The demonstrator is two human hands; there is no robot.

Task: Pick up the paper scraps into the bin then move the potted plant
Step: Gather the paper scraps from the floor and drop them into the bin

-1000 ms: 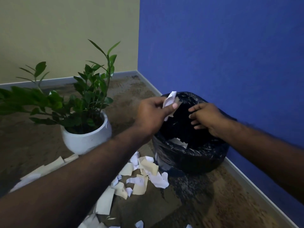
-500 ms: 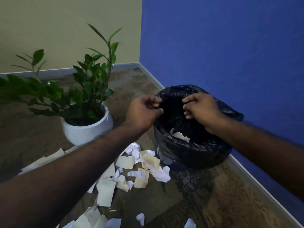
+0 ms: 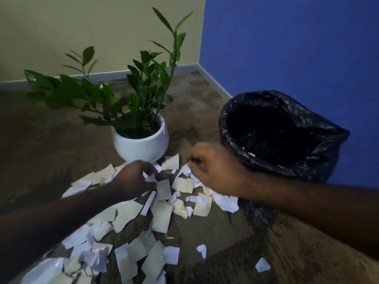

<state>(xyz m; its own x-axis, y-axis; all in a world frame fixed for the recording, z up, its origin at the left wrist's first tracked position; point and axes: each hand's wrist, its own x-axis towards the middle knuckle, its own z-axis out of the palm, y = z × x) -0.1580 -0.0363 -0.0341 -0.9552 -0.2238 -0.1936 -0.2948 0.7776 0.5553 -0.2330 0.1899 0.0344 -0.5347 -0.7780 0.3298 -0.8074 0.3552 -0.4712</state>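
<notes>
Paper scraps (image 3: 162, 219), white and cream, lie scattered over the brown carpet (image 3: 225, 232) in a loose spread that starts right at the foot of the potted plant (image 3: 141, 140) and runs toward the near left edge of the view; a few stray bits sit apart on the bin side of the pile. The left hand (image 3: 133, 179) is down on the heap just in front of the plant's white pot, its fingers curled around a small white scrap (image 3: 150, 177), so that grip is closed on paper. The right hand (image 3: 213, 167) hovers over the end of the pile that lies between the plant and the bin (image 3: 276, 136); its fingers are bent inward, but the hand is blurred, and whether its grip holds any paper cannot be told. The potted plant stands upright on the carpet, its round pot touching the farthest scraps, its glossy green leaves reaching up and out to the left. The bin, lined with a black plastic bag, stands well to the right of the plant against the blue wall (image 3: 287, 48), with a few pale scraps visible inside it. Behind the plant runs a cream wall (image 3: 82, 27) with a grey skirting board (image 3: 184, 68).
</notes>
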